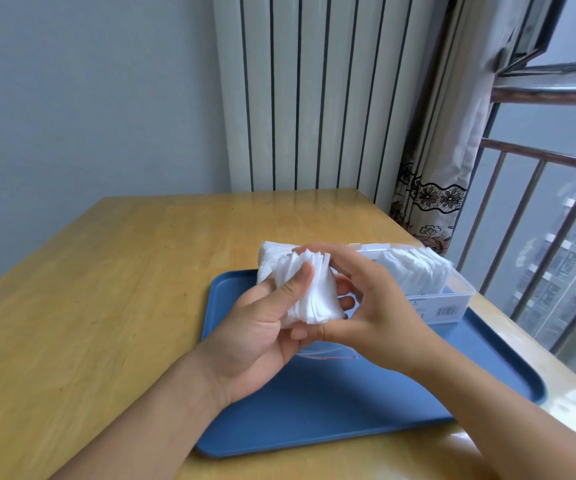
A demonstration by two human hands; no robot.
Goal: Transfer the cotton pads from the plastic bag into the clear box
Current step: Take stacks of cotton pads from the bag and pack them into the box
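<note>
Now my left hand (pixel 262 327) & right hand (pixel 376 306) both pinch a cotton pads (pixel 311 292) stack above the tray (pixel 349 403), clear box (pixel 453 299) just right; light, soft, slippery — squeeze the flat faces.

both hands raised together, left hand (pixel 262 327) and right hand (pixel 380 306) fingers curled
</note>
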